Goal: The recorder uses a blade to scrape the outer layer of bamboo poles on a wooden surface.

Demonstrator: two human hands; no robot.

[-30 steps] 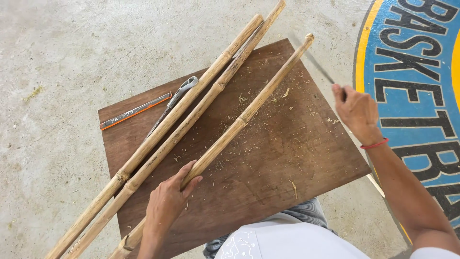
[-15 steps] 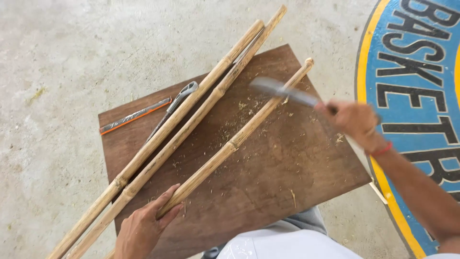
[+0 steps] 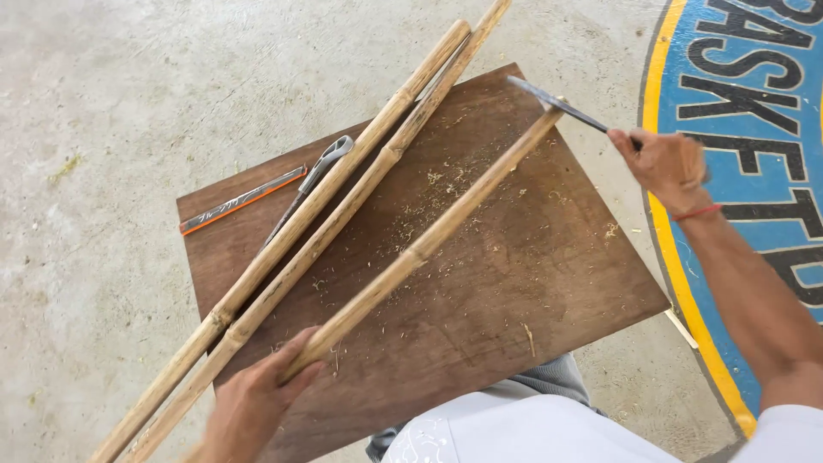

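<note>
My left hand [image 3: 253, 403] grips the near end of a bamboo pole [image 3: 429, 240] that lies diagonally across a brown wooden board [image 3: 531, 283]. My right hand [image 3: 664, 163] holds a long knife [image 3: 557, 107], its blade resting at the pole's far tip near the board's far right edge. Fine shavings are scattered over the board around the pole.
Two more bamboo poles [image 3: 317, 227] lie side by side across the board's left part. A metal tool [image 3: 313, 180] and a flat orange-edged strip [image 3: 240, 200] rest beside them. Concrete floor [image 3: 103, 103] surrounds the board; a blue and yellow painted marking [image 3: 754, 111] lies right.
The knife swung out over the board, then came back to the pole's far tip. My left hand slid down toward the pole's near end. The view shifted slightly.
</note>
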